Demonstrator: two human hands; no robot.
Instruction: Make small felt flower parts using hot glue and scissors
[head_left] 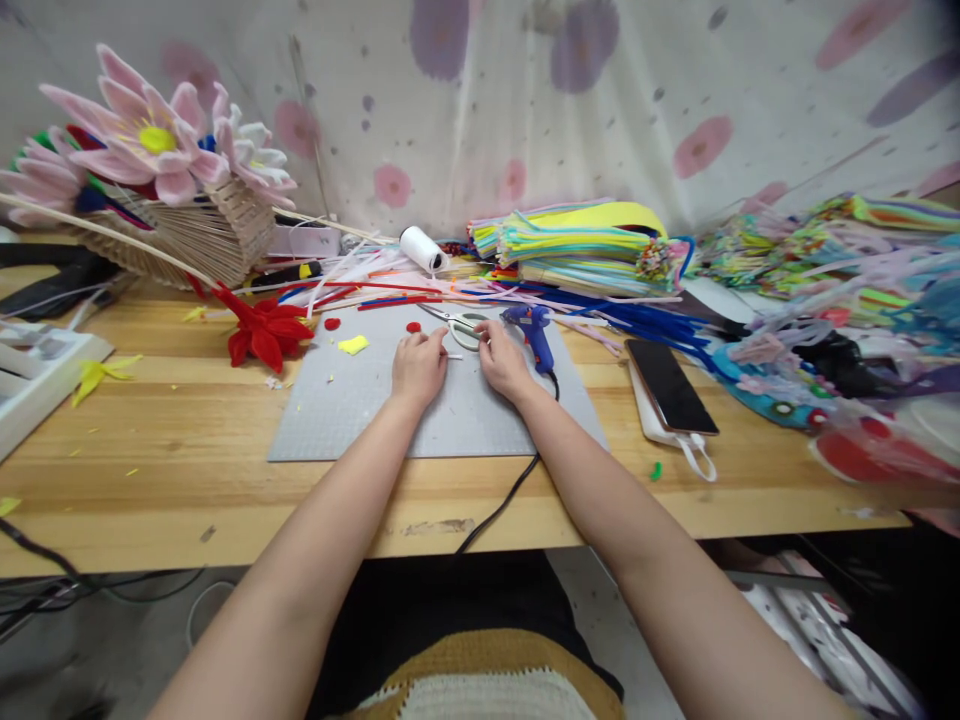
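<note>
Over the grey cutting mat (pixel 330 420), my left hand (pixel 420 368) has its fingers drawn together; a small white stick (pixel 454 357) shows at its fingertips. My right hand (pixel 501 358) is closed beside the handles of the scissors (pixel 465 330), and I cannot make out what it holds. A blue glue gun (pixel 534 335) lies just right of my right hand. Two small red pieces, one (pixel 413 327) above my left hand and one (pixel 332 324) farther left, rest on the mat near a yellow scrap (pixel 353 345).
A red flower (pixel 266 330) lies left of the mat, below a woven basket (pixel 236 235) with pink flowers (pixel 142 130). Bundled pipe cleaners (pixel 585 240) and a white spool (pixel 421 249) are behind. To the right is a phone (pixel 671 385); a black cable (pixel 499 510) crosses the table's front edge.
</note>
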